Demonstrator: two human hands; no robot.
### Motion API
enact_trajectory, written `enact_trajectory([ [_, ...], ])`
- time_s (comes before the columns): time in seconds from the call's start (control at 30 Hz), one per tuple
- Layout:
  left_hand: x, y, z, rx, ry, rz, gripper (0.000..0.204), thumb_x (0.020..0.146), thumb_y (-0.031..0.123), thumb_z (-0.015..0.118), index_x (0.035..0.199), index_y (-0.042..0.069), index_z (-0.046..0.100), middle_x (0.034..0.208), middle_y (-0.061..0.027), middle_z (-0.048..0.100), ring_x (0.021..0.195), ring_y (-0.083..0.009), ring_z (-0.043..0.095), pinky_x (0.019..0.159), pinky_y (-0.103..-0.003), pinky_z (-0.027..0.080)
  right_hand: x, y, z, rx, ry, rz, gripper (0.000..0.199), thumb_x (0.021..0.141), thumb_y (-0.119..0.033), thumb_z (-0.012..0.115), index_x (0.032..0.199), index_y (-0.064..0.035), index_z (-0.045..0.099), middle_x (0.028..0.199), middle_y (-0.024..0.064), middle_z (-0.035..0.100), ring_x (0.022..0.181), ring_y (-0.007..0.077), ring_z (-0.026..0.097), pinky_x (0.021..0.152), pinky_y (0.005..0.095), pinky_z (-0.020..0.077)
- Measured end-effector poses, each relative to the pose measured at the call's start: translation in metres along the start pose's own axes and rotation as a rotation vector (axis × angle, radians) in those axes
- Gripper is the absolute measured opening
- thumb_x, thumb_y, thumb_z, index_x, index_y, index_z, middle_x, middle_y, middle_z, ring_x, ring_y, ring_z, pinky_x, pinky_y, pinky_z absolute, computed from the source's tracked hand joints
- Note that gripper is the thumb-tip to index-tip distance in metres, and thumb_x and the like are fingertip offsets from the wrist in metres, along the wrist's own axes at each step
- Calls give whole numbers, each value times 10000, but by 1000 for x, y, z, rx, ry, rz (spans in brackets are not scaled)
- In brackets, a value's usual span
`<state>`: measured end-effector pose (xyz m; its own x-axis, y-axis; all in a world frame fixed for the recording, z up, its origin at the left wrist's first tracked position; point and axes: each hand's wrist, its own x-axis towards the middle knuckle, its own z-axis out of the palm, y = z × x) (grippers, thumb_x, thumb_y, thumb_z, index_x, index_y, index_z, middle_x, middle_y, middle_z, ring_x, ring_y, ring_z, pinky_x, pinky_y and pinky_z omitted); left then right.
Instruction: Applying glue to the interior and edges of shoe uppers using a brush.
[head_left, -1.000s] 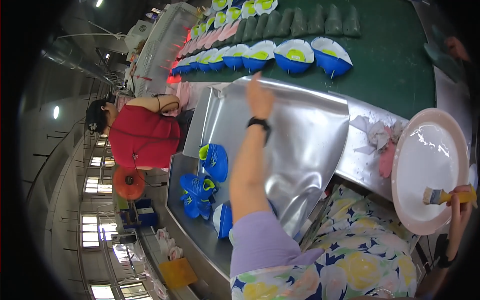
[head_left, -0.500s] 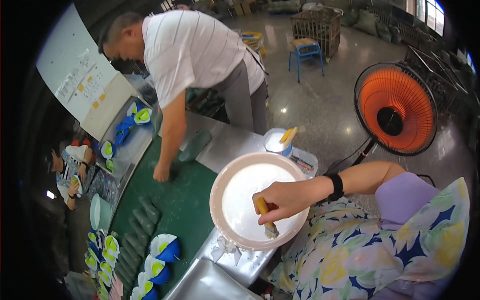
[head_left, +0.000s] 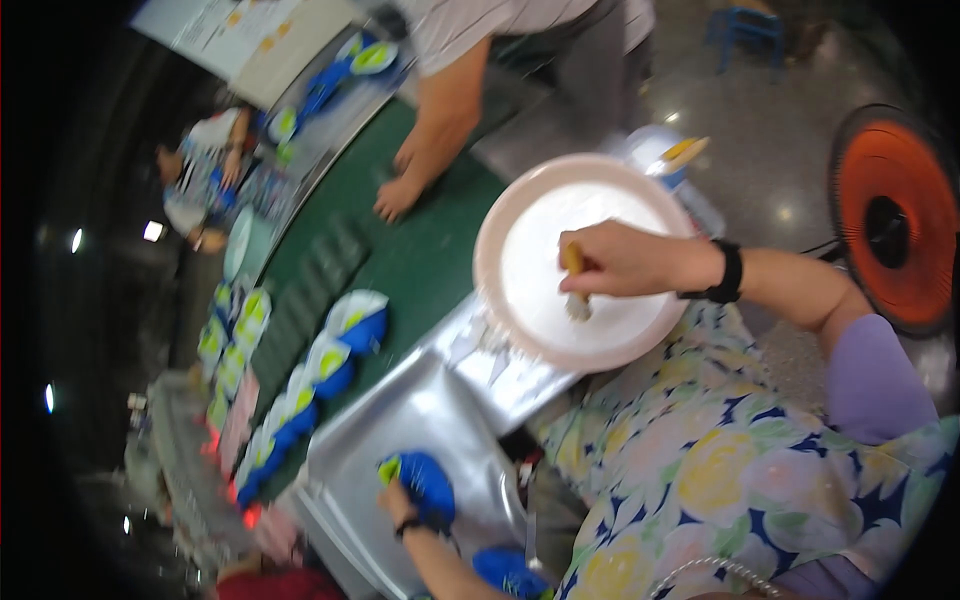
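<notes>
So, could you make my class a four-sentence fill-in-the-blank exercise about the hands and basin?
1. The right hand holds a ____ over the basin.
2. The liquid in the basin is ____.
3. The left hand is at a shoe whose outside is ____.
4. The strap on the right wrist is ____.

Missing words: brush; white; blue; black.

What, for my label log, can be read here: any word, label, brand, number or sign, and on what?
None can be read.
White panel with orange patches: any writing is too blurred.
Blue shoe upper at the left hand: no legible lettering.
Brush and pale pink basin: no lettering visible.
</notes>
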<state>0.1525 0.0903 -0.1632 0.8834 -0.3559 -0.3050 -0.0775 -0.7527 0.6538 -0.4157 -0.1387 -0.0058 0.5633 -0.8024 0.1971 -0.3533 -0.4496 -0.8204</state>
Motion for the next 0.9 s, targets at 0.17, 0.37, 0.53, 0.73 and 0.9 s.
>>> enact_trajectory([
  [0.17,26,-11,0,328,61,317,391,797,190,568,1037,-103,665,932,-276,701,875,-379,675,795,-465,493,5,-9,29,5,-370,-7,219,892,-195,695,929,-2,597,824,175,665,730,323,656,670,373,504],
  [0.37,-52,90,-30,-489,-477,475,421,1015,251,497,1392,65,505,1280,-137,637,1113,-354,633,987,-451,498,-6,20,-2,-210,-416,4,222,864,-183,705,917,3,596,870,204,657,849,388,667,756,433,515],
  [0.53,-89,139,-36,-572,-463,533,439,1016,291,485,1398,74,500,1298,-130,626,1135,-346,621,1002,-462,487,1,25,-47,-36,-74,1,203,880,-180,695,906,-14,582,728,151,632,661,286,620,618,369,465],
  [0.73,-140,190,41,-665,-786,629,469,1019,352,466,1407,88,492,1325,-121,609,1167,-334,602,1024,-477,470,25,6,-68,139,175,-322,200,895,-199,692,881,-34,580,716,85,634,626,226,609,580,340,454],
  [0.9,-187,229,80,-752,-1029,674,497,1021,402,451,1414,100,486,1347,-113,595,1194,-323,587,1043,-490,456,31,-21,-80,207,142,-225,235,911,-236,686,939,-17,605,787,85,661,689,189,623,617,308,478],
])
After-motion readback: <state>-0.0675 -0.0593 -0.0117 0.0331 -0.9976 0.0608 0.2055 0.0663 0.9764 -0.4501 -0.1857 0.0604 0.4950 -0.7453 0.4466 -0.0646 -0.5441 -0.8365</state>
